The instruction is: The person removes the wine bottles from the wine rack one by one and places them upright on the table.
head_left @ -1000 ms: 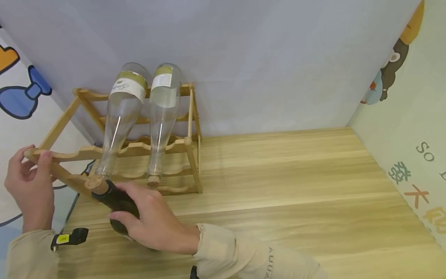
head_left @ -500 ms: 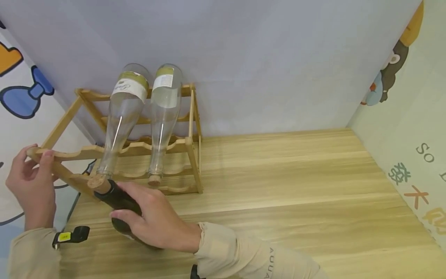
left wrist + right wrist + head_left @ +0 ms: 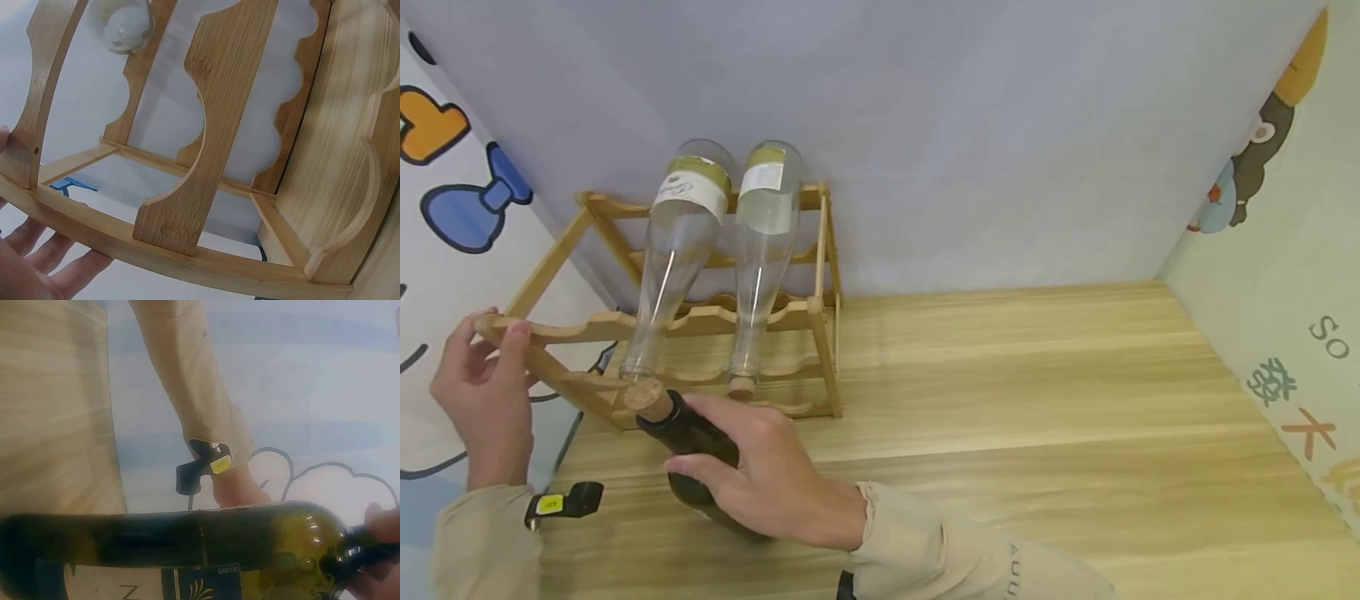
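My left hand grips the near left top corner of a bamboo wine rack, thumb over the rail. In the left wrist view its fingers lie around the rack's side bar. My right hand holds a dark green wine bottle by the neck, its cork tilted toward the rack. The right wrist view shows this wine bottle's labelled body lengthwise. Two clear bottles lie on the rack's top tier, necks toward me. The right-hand one has a cork in its mouth.
The rack stands at the left of a wooden table, against a pale grey back wall. Printed side walls close in the table on the left and right. Lower tiers with scalloped rails show below the bottles.
The head view has shifted slightly, so everything sits farther right. The right hand and green wine bottle have moved a little right relative to the rack. The left hand keeps its grip on the corner.
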`<state>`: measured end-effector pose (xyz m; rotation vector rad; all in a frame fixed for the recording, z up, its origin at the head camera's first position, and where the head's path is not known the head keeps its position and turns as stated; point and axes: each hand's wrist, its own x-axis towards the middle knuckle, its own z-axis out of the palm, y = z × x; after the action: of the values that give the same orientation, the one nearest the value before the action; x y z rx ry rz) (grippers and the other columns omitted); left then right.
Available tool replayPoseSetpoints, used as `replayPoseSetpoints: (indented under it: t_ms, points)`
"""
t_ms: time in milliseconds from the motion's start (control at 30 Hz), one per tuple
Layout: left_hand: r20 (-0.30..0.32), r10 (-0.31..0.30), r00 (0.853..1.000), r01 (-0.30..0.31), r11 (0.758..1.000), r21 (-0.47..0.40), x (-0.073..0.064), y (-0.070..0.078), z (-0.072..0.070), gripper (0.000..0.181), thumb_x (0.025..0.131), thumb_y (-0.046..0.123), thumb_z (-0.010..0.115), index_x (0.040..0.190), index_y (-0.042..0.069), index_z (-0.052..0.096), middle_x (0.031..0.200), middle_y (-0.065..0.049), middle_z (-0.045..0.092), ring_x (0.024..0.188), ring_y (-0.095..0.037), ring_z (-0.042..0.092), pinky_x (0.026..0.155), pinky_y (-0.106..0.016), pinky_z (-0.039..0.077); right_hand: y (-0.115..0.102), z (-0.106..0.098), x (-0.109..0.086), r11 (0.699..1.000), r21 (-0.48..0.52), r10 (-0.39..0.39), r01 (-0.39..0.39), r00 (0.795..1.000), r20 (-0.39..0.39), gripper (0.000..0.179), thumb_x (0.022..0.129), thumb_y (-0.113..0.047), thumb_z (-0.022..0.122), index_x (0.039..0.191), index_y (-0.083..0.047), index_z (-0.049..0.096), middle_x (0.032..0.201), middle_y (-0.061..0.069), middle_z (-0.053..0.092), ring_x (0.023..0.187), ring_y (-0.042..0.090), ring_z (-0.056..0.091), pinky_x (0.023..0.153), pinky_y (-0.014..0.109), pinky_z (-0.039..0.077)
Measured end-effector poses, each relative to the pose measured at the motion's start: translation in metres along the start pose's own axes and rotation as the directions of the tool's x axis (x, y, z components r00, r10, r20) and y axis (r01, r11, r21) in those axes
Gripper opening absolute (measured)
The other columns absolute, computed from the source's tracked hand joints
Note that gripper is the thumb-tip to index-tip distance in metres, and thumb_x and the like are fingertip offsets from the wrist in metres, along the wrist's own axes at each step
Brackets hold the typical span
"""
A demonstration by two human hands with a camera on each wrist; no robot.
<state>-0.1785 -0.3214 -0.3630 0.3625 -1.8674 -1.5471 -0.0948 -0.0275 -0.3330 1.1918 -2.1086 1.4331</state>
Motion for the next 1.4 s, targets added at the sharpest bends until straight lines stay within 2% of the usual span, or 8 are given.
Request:
replayPoseSetpoints:
  t_ms: [67, 167, 300, 433, 533, 733, 933, 1400]
  points:
    - [-0.001, 0.002, 1.0, -0.002, 1.0, -0.029, 0.001, 0.0, 0.0, 0.038, 0.089, 0.022, 0.067, 0.125, 0.018, 0.06, 0.111, -0.001, 0.062, 0.09, -0.01, 0.062, 0.063, -0.007, 0.049, -0.001, -0.004, -0.001, 1.0, -0.004, -0.002, 0.002, 1.0, -0.002, 0.039, 0.087, -0.014, 0.069, 0.121, -0.001, 0.057, 0.113, 0.007, 0.066, 0.102, 0.003, 0.059, 0.088, 0.011, 0.044]
    - [-0.005, -0.004, 1.0, 0.004, 1.0, -0.013, 0.0, 0.0, -0.001, 0.038, 0.089, 0.023, 0.066, 0.126, 0.019, 0.059, 0.111, 0.0, 0.062, 0.09, -0.01, 0.062, 0.063, -0.007, 0.048, -0.004, -0.009, -0.004, 1.0, 0.005, 0.003, -0.003, 1.0, 0.011, 0.038, 0.087, -0.014, 0.069, 0.12, -0.001, 0.057, 0.111, 0.008, 0.066, 0.101, 0.003, 0.06, 0.086, 0.01, 0.044]
    - [-0.006, -0.009, 1.0, 0.01, 0.998, 0.07, -0.004, 0.002, -0.001, 0.038, 0.091, 0.026, 0.063, 0.129, 0.022, 0.057, 0.113, 0.002, 0.061, 0.093, -0.009, 0.061, 0.064, -0.006, 0.047, -0.009, -0.021, -0.006, 1.0, 0.023, 0.005, -0.006, 1.0, 0.025, 0.039, 0.086, -0.013, 0.07, 0.12, -0.001, 0.057, 0.108, 0.007, 0.067, 0.095, 0.001, 0.06, 0.081, 0.009, 0.045]
    - [-0.01, -0.01, 1.0, 0.011, 0.996, 0.094, -0.005, 0.003, -0.001, 0.038, 0.092, 0.027, 0.063, 0.129, 0.023, 0.057, 0.115, 0.002, 0.06, 0.095, -0.008, 0.061, 0.065, -0.005, 0.047, -0.012, -0.033, -0.008, 0.999, 0.044, -0.007, 0.006, 1.0, 0.026, 0.038, 0.084, -0.01, 0.071, 0.118, 0.0, 0.058, 0.104, 0.007, 0.068, 0.088, -0.001, 0.059, 0.077, 0.008, 0.046]
    - [-0.013, -0.008, 1.0, 0.009, 0.998, 0.068, -0.004, 0.003, -0.001, 0.038, 0.091, 0.026, 0.064, 0.128, 0.022, 0.057, 0.114, 0.002, 0.061, 0.095, -0.01, 0.061, 0.065, -0.006, 0.047, -0.012, -0.04, -0.009, 0.998, 0.055, -0.01, 0.01, 1.0, 0.015, 0.041, 0.083, -0.009, 0.071, 0.12, 0.002, 0.057, 0.107, 0.009, 0.067, 0.092, 0.001, 0.06, 0.08, 0.01, 0.047]
    - [-0.009, -0.024, 1.0, 0.023, 0.998, -0.06, -0.003, 0.003, 0.001, 0.038, 0.088, 0.024, 0.068, 0.125, 0.018, 0.06, 0.111, -0.001, 0.062, 0.093, -0.011, 0.061, 0.064, -0.008, 0.048, -0.009, -0.05, -0.011, 0.997, 0.077, 0.025, -0.027, 0.999, 0.025, 0.042, 0.084, -0.009, 0.07, 0.123, 0.001, 0.057, 0.111, 0.009, 0.066, 0.097, 0.003, 0.061, 0.082, 0.013, 0.048]
    - [-0.007, -0.008, 1.0, 0.007, 0.997, -0.077, -0.002, 0.002, 0.003, 0.038, 0.088, 0.022, 0.068, 0.124, 0.017, 0.061, 0.111, -0.002, 0.062, 0.092, -0.011, 0.061, 0.064, -0.009, 0.05, -0.006, -0.061, -0.014, 0.99, 0.121, 0.069, -0.072, 0.997, 0.03, 0.04, 0.085, -0.007, 0.069, 0.122, 0.0, 0.056, 0.112, 0.009, 0.066, 0.097, 0.006, 0.062, 0.082, 0.018, 0.051]
    - [-0.002, -0.004, 1.0, 0.004, 0.997, -0.077, -0.001, 0.0, 0.002, 0.038, 0.088, 0.023, 0.068, 0.125, 0.017, 0.061, 0.113, -0.002, 0.061, 0.092, -0.012, 0.062, 0.064, -0.008, 0.049, 0.004, -0.093, -0.015, 0.978, 0.161, 0.136, -0.128, 0.99, -0.037, 0.035, 0.084, -0.002, 0.069, 0.117, 0.003, 0.059, 0.107, 0.012, 0.067, 0.098, 0.012, 0.064, 0.089, 0.029, 0.051]
